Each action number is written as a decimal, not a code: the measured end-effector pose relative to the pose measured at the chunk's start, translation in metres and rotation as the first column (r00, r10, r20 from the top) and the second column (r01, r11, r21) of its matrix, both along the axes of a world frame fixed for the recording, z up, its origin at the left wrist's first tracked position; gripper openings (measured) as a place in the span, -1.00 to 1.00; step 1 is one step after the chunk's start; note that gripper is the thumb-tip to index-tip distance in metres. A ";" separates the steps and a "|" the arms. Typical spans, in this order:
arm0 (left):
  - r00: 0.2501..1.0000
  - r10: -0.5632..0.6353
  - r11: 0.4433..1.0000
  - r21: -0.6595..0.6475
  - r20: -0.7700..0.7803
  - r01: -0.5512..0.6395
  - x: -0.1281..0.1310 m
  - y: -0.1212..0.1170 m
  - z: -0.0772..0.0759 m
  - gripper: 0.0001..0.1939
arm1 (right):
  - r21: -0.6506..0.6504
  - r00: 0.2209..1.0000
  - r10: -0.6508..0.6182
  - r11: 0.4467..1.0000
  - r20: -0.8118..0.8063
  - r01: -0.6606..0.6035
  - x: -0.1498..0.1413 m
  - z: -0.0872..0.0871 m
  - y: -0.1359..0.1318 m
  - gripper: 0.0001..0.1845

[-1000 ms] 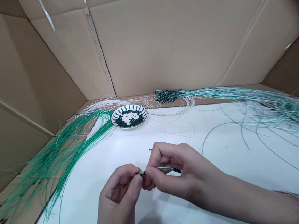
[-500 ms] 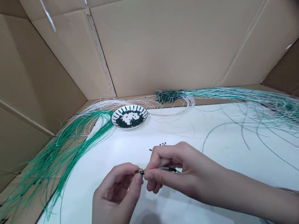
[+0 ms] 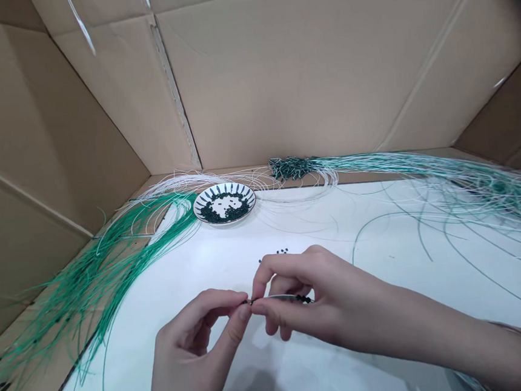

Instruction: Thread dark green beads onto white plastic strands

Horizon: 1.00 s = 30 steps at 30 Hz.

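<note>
My left hand (image 3: 196, 347) pinches a tiny dark bead at the tip of a thin wire (image 3: 278, 297), thumb and forefinger pressed together. My right hand (image 3: 306, 301) grips that same wire just to the right, fingers curled round it. Several dark beads (image 3: 302, 299) sit threaded on the wire by my right fingers. The two hands touch above the white sheet (image 3: 212, 266). A few loose dark beads (image 3: 281, 252) lie on the sheet just beyond my right hand.
A small patterned dish (image 3: 224, 203) of dark green beads stands at the back. Green wires (image 3: 94, 277) fan out on the left, white and green strands (image 3: 460, 184) on the right. A cluster of beaded ends (image 3: 292, 167) lies at the back. Cardboard walls (image 3: 313, 69) enclose the space.
Both hands have sunk slightly toward me. My left fingertips have closed tighter against the wire tip, and the loose beads behind my right hand have come into sight.
</note>
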<state>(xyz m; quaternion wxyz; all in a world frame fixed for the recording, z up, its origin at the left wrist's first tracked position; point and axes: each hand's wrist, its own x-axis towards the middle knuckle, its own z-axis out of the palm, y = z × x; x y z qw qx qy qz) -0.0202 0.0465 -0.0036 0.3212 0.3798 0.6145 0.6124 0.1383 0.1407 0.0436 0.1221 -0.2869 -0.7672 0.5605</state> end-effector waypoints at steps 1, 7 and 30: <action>1.000 -0.027 1.000 -0.003 0.014 0.027 -0.002 0.000 -0.001 -0.91 | -0.044 1.000 0.004 0.999 -0.001 -0.004 0.001 0.002 0.000 -0.90; 0.995 -0.085 0.996 0.039 0.050 0.083 -0.011 0.001 -0.004 -0.91 | -0.274 0.997 -0.006 0.962 -0.082 -0.016 0.001 -0.002 0.003 -0.92; 0.961 -0.075 0.997 0.053 0.265 0.063 -0.009 0.001 -0.009 -0.89 | -0.248 0.960 -0.125 0.967 -0.251 0.061 -0.001 -0.002 -0.002 -0.91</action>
